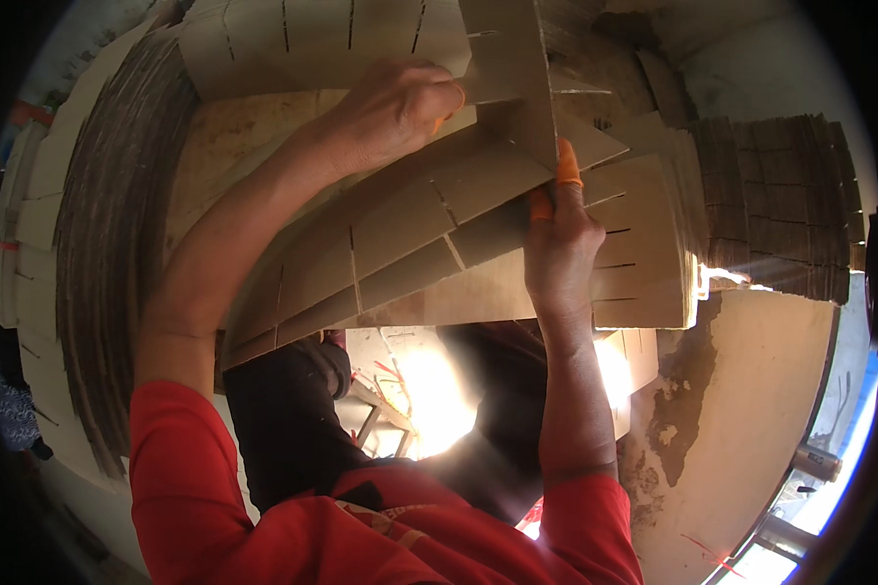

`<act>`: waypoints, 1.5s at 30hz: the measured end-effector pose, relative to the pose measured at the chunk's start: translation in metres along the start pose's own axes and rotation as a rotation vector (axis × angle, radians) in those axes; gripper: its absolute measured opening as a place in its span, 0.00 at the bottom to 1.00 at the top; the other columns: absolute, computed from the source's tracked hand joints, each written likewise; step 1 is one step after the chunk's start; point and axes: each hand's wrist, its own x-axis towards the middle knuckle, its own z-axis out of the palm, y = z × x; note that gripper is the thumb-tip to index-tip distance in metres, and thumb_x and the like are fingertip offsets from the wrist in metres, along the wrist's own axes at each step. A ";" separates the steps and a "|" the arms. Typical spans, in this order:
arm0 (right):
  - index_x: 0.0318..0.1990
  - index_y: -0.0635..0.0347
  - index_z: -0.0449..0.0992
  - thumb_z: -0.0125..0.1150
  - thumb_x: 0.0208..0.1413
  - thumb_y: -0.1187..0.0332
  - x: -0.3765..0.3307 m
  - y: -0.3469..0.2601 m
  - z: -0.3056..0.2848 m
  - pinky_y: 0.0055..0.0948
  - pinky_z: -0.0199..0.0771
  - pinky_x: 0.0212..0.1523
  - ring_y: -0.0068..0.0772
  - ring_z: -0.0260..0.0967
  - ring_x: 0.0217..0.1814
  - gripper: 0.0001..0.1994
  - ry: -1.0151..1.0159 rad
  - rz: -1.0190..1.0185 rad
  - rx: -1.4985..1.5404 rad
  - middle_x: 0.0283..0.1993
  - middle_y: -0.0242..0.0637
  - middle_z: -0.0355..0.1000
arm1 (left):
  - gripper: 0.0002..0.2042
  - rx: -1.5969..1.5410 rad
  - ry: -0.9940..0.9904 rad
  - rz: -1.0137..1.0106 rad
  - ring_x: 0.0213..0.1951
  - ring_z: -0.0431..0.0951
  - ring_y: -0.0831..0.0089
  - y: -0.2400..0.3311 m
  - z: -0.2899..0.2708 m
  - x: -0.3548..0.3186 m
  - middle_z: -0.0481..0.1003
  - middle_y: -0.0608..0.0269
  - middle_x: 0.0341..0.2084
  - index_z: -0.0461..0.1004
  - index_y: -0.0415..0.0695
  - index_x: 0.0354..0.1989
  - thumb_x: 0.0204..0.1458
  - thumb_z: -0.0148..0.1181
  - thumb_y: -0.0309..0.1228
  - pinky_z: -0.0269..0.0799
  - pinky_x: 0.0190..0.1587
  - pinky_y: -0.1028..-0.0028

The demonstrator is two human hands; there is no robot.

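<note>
A long slotted cardboard divider strip (390, 234) slants across the space in front of me, bowed, with a row of slits along its edge. Another cardboard strip (512, 58) stands crosswise to it at its far right end, meeting it at an angle. My left hand (405, 107) is closed at the crosswise strip's left side; its fingertips are mostly hidden, and some orange finger covering shows. My right hand (564, 229) grips the strips where they meet, orange covers on its thumb and a finger.
A tall stack of cardboard strips (117, 224) rises at the left. More slotted cardboard (644, 234) and a brown stack (776, 205) lie at the right. Slotted sheets (322, 39) stand at the back of the wooden surface (229, 146). Bright light falls between my legs.
</note>
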 end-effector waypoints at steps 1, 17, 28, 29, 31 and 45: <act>0.59 0.58 0.65 0.58 0.52 0.79 -0.001 -0.003 0.000 0.18 0.68 0.26 0.21 0.67 0.20 0.25 -0.039 0.028 -0.028 0.24 0.41 0.72 | 0.08 0.015 -0.020 -0.022 0.25 0.72 0.57 0.001 -0.001 -0.003 0.69 0.55 0.21 0.73 0.37 0.27 0.37 0.52 0.14 0.67 0.26 0.64; 0.59 0.63 0.64 0.56 0.53 0.80 0.002 -0.007 -0.005 0.25 0.74 0.31 0.38 0.77 0.33 0.24 -0.036 0.008 0.032 0.37 0.51 0.75 | 0.28 0.285 -0.259 -0.482 0.51 0.65 0.50 -0.099 -0.035 0.056 0.68 0.47 0.46 0.66 0.35 0.44 0.33 0.70 0.33 0.60 0.54 0.55; 0.59 0.63 0.65 0.55 0.52 0.84 -0.002 -0.012 0.000 0.16 0.70 0.35 0.24 0.74 0.33 0.24 -0.019 -0.033 0.059 0.36 0.44 0.76 | 0.10 0.639 -0.005 -0.281 0.50 0.65 0.61 -0.183 0.035 0.015 0.68 0.55 0.40 0.68 0.43 0.40 0.49 0.47 0.28 0.60 0.53 0.59; 0.59 0.63 0.65 0.55 0.52 0.84 -0.002 -0.010 0.002 0.16 0.70 0.35 0.24 0.74 0.33 0.24 -0.005 -0.053 0.059 0.37 0.44 0.76 | 0.11 0.629 -0.029 -0.298 0.50 0.65 0.62 -0.181 0.032 0.013 0.68 0.54 0.41 0.68 0.43 0.41 0.49 0.48 0.28 0.59 0.54 0.59; 0.59 0.64 0.65 0.56 0.51 0.83 -0.002 -0.012 0.002 0.17 0.71 0.36 0.25 0.74 0.34 0.24 -0.009 -0.038 0.062 0.39 0.45 0.75 | 0.12 0.607 -0.071 -0.324 0.51 0.65 0.62 -0.177 0.025 0.015 0.69 0.54 0.42 0.69 0.43 0.42 0.48 0.49 0.29 0.58 0.56 0.57; 0.61 0.51 0.65 0.58 0.54 0.74 -0.006 -0.012 -0.004 0.19 0.71 0.41 0.19 0.74 0.43 0.25 -0.046 0.036 0.144 0.46 0.40 0.75 | 0.08 0.290 0.074 -0.495 0.33 0.75 0.53 -0.124 -0.006 0.027 0.75 0.51 0.29 0.73 0.43 0.33 0.42 0.57 0.27 0.69 0.41 0.61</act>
